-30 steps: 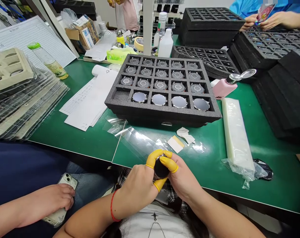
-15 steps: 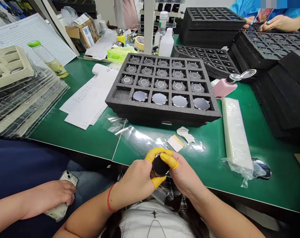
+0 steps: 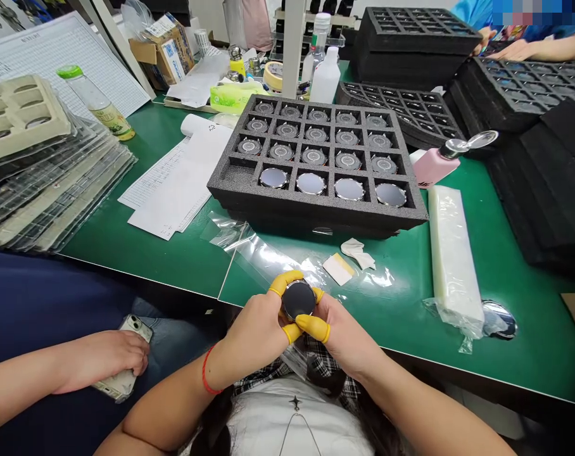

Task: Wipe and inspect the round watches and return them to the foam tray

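Both my hands meet at the near table edge around a round dark watch case (image 3: 297, 299). My left hand (image 3: 256, 335) pinches its left side with yellow finger cots on thumb and forefinger. My right hand (image 3: 341, 335) grips its right and lower side, also with yellow cots. The case's dark glossy face points up toward me. Beyond my hands stands a black foam tray (image 3: 316, 212) with several round watch cases in its cells; the front-left cell is empty. Clear plastic film (image 3: 263, 256) lies on the green table between tray and hands.
A small white and yellow pad (image 3: 339, 268) and crumpled white scrap lie ahead. A long white wrapped block (image 3: 451, 253) and pink dispenser bottle (image 3: 432, 166) sit right, near stacked black foam trays (image 3: 544, 171). Papers (image 3: 178, 183) and plastic trays (image 3: 40, 183) lie left. Another person's hand (image 3: 104, 361) holds a phone.
My hands have risen slightly toward the table and turned the watch case, so its round dark face now shows more fully. My right thumb has shifted under it.
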Tool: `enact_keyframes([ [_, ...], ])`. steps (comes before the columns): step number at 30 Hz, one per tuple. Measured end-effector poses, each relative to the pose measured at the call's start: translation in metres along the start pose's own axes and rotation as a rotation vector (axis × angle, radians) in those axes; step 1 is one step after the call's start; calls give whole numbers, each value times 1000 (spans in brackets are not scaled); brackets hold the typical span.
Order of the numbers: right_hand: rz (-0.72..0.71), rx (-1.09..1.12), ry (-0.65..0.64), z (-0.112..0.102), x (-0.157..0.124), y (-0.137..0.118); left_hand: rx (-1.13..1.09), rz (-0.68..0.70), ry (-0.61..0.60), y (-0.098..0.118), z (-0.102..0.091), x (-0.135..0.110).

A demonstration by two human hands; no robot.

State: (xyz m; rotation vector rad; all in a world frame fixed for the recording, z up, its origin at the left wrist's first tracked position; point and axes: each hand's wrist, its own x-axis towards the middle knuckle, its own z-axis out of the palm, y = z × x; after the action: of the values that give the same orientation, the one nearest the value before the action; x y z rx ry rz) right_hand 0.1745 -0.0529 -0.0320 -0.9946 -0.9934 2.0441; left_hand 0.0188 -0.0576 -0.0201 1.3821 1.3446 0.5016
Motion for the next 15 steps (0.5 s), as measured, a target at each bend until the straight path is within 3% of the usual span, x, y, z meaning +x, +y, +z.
enact_keyframes([
  [8, -11, -144, 46, 1, -5, -11, -162, 60, -118, 3, -9, 6],
  [15, 10, -65, 81, 10, 10, -19, -17, 31, -41, 2, -13, 10],
])
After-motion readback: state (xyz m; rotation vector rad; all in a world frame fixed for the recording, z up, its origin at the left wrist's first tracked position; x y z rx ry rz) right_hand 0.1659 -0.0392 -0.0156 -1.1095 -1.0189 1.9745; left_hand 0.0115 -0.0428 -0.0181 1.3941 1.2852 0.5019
